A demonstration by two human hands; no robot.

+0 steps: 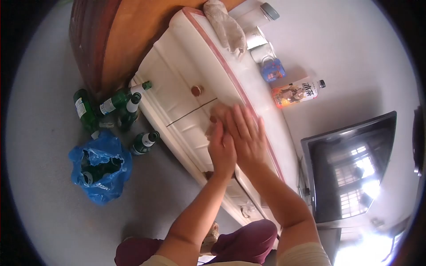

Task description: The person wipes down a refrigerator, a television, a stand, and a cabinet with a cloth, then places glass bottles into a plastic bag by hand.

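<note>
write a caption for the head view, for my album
Left hand and right hand together before a white cabinet, green bottles and a blue bag on the floor.

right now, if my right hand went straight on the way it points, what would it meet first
The right hand would probably meet the long white cabinet with pink trim first, though its depth from the hand is unclear.

Along the wall edge of the white cabinet's top point(249, 84) are a lidded jar point(256, 17), a blue pouch point(272, 70) and a drink bottle point(296, 92); a crumpled cloth point(224, 25) lies there too. On the gray floor point(49, 150), before the cabinet, are green bottles point(85, 111) and a blue plastic bag point(104, 188).
</note>
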